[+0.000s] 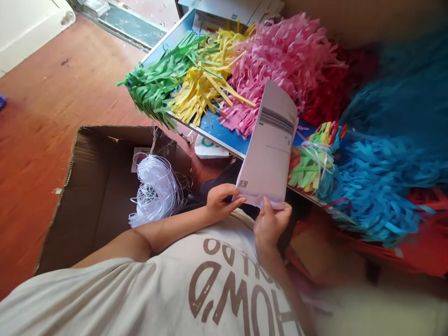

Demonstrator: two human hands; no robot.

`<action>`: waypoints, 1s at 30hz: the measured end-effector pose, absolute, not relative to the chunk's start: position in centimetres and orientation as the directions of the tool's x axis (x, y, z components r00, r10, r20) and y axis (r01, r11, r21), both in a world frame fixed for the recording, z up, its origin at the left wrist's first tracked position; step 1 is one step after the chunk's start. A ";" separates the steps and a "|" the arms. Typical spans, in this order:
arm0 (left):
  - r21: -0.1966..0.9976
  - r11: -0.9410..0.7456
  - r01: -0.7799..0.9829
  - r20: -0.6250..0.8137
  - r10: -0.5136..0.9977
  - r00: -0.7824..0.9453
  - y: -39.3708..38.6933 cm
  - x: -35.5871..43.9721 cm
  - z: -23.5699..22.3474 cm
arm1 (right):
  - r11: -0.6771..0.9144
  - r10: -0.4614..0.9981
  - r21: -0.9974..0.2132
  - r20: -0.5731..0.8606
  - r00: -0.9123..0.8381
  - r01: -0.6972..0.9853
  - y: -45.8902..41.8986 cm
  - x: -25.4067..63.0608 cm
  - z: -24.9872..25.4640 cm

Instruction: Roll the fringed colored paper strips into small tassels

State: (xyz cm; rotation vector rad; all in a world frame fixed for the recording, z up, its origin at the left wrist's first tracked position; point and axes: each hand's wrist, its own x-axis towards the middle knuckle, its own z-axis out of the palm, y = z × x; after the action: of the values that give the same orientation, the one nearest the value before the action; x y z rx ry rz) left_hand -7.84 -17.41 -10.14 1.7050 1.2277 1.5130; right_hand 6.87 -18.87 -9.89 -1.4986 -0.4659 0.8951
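A white printed sheet of paper (268, 156) stands tilted up in front of my body, with grey bars and small print on its face. Its lower edge looks folded over. At the lower left corner, my left hand (224, 203) pinches the paper between thumb and fingers. My right hand (273, 224) grips the lower right edge, thumb on top and the other fingers curled behind. Just beyond the paper lies a tied bundle of multicoloured paper strips (313, 161), bound with white ribbon.
Green (164, 70), yellow (199, 88), pink (276, 60) and blue fringed paper strips (378, 182) cover much of a blue table (210, 126). At left, a cardboard box (94, 186) holds a tangle of white ribbon (157, 189). A white plastic bag (210, 148) lies under the table edge.
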 end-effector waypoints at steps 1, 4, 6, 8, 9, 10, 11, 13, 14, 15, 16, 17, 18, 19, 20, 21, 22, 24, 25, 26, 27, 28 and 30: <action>0.852 -0.447 0.272 0.475 0.879 -0.044 -17.5 -7.8 -10.1 | -0.154 0.742 -0.965 -0.254 0.620 -0.212 -18.9 6.8 -9.8; 0.824 -0.489 0.286 0.522 0.852 -0.045 -17.5 -7.7 -10.1 | -0.165 0.738 -0.966 -0.255 0.625 -0.200 -19.0 6.8 -9.7; 0.787 -0.538 0.302 0.570 0.821 -0.025 -17.4 -7.7 -10.1 | -0.183 0.734 -0.966 -0.259 0.627 -0.185 -19.0 6.9 -9.6; 0.739 -0.595 0.315 0.628 0.778 -0.003 -17.2 -7.7 -10.1 | -0.201 0.732 -0.967 -0.255 0.632 -0.158 -19.0 6.9 -9.6; 0.713 -0.623 0.321 0.657 0.754 0.004 -17.1 -7.7 -10.1 | -0.204 0.735 -0.967 -0.253 0.629 -0.151 -19.0 6.9 -9.6; 0.688 -0.648 0.326 0.683 0.730 0.010 -17.1 -7.8 -10.1 | -0.202 0.740 -0.968 -0.251 0.624 -0.151 -19.0 6.9 -9.7; 0.666 -0.670 0.329 0.705 0.709 0.016 -17.0 -7.8 -10.1 | -0.196 0.748 -0.968 -0.250 0.615 -0.155 -18.9 6.8 -9.7; 0.632 -0.702 0.328 0.737 0.675 0.025 -17.1 -7.7 -10.1 | -0.178 0.764 -0.970 -0.244 0.597 -0.168 -18.9 6.7 -9.7; 0.627 -0.707 0.327 0.744 0.668 0.018 -17.1 -7.7 -10.1 | -0.164 0.768 -0.971 -0.237 0.594 -0.175 -18.9 6.7 -9.7; 0.634 -0.703 0.321 0.743 0.670 0.000 -17.3 -7.6 -10.1 | -0.146 0.770 -0.972 -0.228 0.596 -0.184 -18.8 6.6 -9.7; 0.661 -0.686 0.303 0.726 0.687 -0.028 -17.4 -7.5 -10.1 | -0.128 0.771 -0.973 -0.219 0.598 -0.192 -18.8 6.6 -9.6; 0.713 -0.648 0.267 0.684 0.726 -0.062 -17.5 -7.3 -10.0 | -0.115 0.770 -0.974 -0.210 0.603 -0.193 -18.8 6.5 -9.6; 0.783 -0.586 0.210 0.612 0.785 -0.093 -17.7 -7.2 -9.9 | -0.109 0.766 -0.977 -0.199 0.611 -0.181 -18.9 6.5 -9.5; 0.854 -0.503 0.132 0.517 0.849 -0.108 -17.8 -7.0 -9.8 | -0.116 0.763 -0.981 -0.186 0.620 -0.153 -18.9 6.5 -9.4; 0.914 -0.404 0.048 0.406 0.909 -0.093 -17.8 -6.9 -9.6 | -0.129 0.758 -0.985 -0.174 0.628 -0.117 -19.0 6.5 -9.3; 0.954 -0.298 -0.019 0.297 0.953 -0.052 -17.8 -6.8 -9.4 | -0.141 0.754 -0.987 -0.161 0.636 -0.082 -19.1 6.5 -9.2; 0.978 -0.201 -0.058 0.201 0.980 -0.003 -17.8 -6.7 -9.2 | -0.149 0.753 -0.987 -0.149 0.641 -0.054 -19.3 6.6 -9.1; 0.995 -0.074 -0.064 0.079 0.994 0.078 -17.6 -6.5 -8.7 | -0.149 0.757 -0.989 -0.124 0.641 -0.015 -19.5 6.6 -8.9; 0.998 -0.032 -0.049 0.037 0.995 0.097 -17.6 -6.5 -8.6 | -0.145 0.761 -0.989 -0.111 0.639 0.001 -19.6 6.6 -8.8; 0.999 0.004 -0.036 -0.001 0.995 0.100 -17.6 -6.4 -8.4 | -0.138 0.765 -0.990 -0.096 0.636 0.016 -19.7 6.6 -8.8; 0.999 0.033 -0.030 -0.030 0.995 0.093 -17.6 -6.4 -8.4 | -0.130 0.768 -0.991 -0.082 0.635 0.028 -19.7 6.6 -8.7; 0.998 0.058 -0.030 -0.055 0.995 0.085 -17.6 -6.3 -8.3 | -0.116 0.769 -0.993 -0.069 0.636 0.033 -19.7 6.5 -8.7; 0.995 0.095 -0.032 -0.093 0.992 0.080 -17.7 -6.2 -8.3 | -0.084 0.768 -0.996 -0.054 0.638 0.018 -19.6 6.4 -8.8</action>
State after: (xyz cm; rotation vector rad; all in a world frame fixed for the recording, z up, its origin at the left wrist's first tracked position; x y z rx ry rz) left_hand -6.18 -17.68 -8.35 1.1503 1.1684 1.0992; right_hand 6.39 -19.61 -8.76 -1.5448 -0.6785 0.7108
